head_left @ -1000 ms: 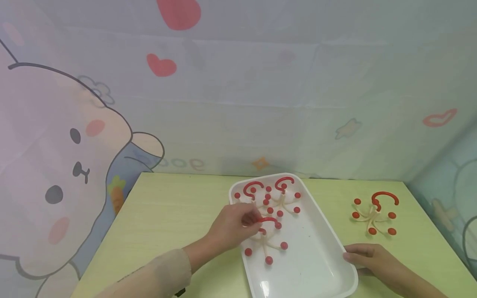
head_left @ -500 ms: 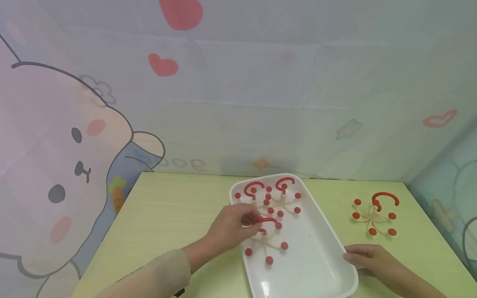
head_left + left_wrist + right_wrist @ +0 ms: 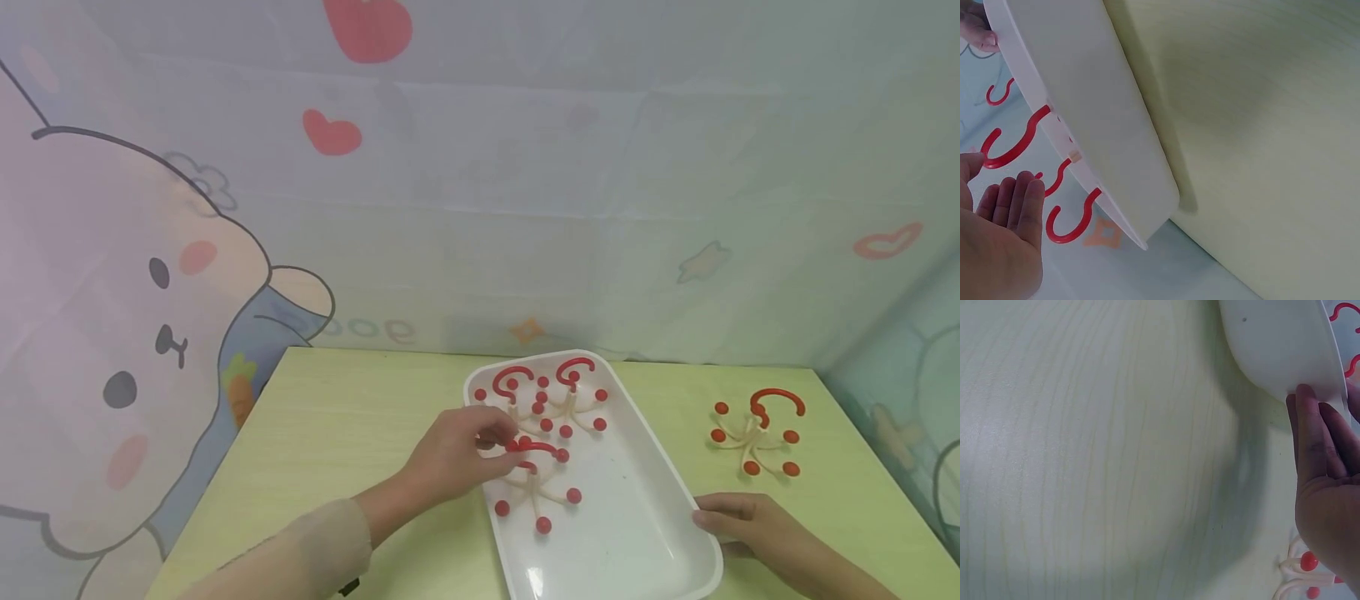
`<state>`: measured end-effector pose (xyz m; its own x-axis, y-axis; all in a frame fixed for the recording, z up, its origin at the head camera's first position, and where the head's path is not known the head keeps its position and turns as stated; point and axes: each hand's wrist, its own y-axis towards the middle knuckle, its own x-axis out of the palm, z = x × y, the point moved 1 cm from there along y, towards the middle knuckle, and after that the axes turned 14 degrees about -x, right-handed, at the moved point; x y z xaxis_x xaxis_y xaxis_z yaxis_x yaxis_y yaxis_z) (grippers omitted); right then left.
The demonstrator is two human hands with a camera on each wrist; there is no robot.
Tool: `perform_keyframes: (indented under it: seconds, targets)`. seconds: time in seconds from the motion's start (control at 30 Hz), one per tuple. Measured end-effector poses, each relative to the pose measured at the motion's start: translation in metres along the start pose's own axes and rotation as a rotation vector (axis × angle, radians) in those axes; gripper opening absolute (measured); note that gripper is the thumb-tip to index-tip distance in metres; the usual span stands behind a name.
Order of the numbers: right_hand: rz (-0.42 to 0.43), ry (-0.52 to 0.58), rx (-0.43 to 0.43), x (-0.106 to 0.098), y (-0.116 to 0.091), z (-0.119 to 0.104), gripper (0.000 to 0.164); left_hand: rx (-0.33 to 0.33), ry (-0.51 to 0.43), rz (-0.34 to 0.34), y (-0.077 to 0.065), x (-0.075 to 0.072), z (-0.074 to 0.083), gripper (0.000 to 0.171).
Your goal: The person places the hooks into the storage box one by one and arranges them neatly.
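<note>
A white tray (image 3: pixel 622 525) holds three hook hangers, each with a red hook on top and cream arms ending in red balls. Over the nearest hanger (image 3: pixel 534 487) is my left hand (image 3: pixel 450 454). In the left wrist view its fingers are spread from the thumb, and the thumb tip overlaps the curve of the red hook (image 3: pixel 1013 150). Farther back in the tray stand the second hanger (image 3: pixel 513 408) and the third hanger (image 3: pixel 572 403). My right hand (image 3: pixel 757 525) grips the tray's right rim, thumb on top and fingers beneath.
A matching hanger (image 3: pixel 752 433) stands on the pale green table (image 3: pixel 360 417), right of the tray and behind my right hand. A printed cloth (image 3: pixel 487 208) hangs behind the table's back edge.
My left hand has eased slightly left and its fingertips have parted from the nearest hanger's hook, showing more red between them. My right hand keeps its grip on the tray.
</note>
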<state>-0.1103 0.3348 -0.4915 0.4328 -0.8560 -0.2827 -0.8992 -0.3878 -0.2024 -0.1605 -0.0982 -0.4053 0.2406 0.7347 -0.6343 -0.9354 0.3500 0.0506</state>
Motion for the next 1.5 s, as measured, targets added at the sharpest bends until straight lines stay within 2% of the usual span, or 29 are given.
perform_keyframes:
  seconds: [0.13,0.23,0.33,0.47,0.6,0.7,0.8,0.87,1.23,1.33,1.5]
  targets:
    - [-0.019,0.029,-0.029,0.000,-0.002,0.000,0.050,-0.016,-0.007,0.014,-0.005,-0.008,-0.004,0.020]
    - [-0.016,0.011,-0.031,0.000,-0.003,-0.001,0.051,-0.042,-0.028,0.018,-0.010,-0.014,-0.009,0.020]
    - [0.021,-0.039,0.042,0.002,-0.001,-0.003,0.057,-0.085,-0.063,0.014,-0.014,-0.020,-0.013,0.020]
    - [0.048,-0.072,0.121,0.003,0.000,-0.005,0.064,-0.180,-0.094,0.029,-0.018,-0.025,-0.021,0.025]
    - [-0.005,-0.013,-0.008,0.001,-0.004,-0.004,0.054,-0.307,-0.131,0.058,-0.023,-0.028,-0.030,0.035]
    - [-0.029,0.014,-0.072,0.000,-0.005,-0.004,0.049,-0.420,-0.195,0.053,-0.028,-0.028,-0.033,0.043]
    - [-0.004,-0.009,-0.053,-0.001,-0.004,-0.006,0.053,-0.515,-0.273,0.032,-0.032,-0.026,-0.035,0.049]
    - [0.028,-0.031,-0.032,-0.001,-0.004,-0.009,0.056,-0.554,-0.308,0.017,-0.034,-0.024,-0.036,0.052]
    - [0.121,-0.077,-0.180,-0.007,-0.010,-0.035,0.060,-0.688,-0.465,-0.092,-0.042,-0.005,-0.046,0.061]
    - [0.165,-0.156,-0.221,-0.008,-0.011,-0.042,0.058,-0.710,-0.510,-0.114,-0.045,0.001,-0.050,0.061]
    - [0.240,-0.419,-0.323,-0.011,-0.014,-0.055,0.046,-0.722,-0.580,-0.146,-0.050,0.012,-0.051,0.055]
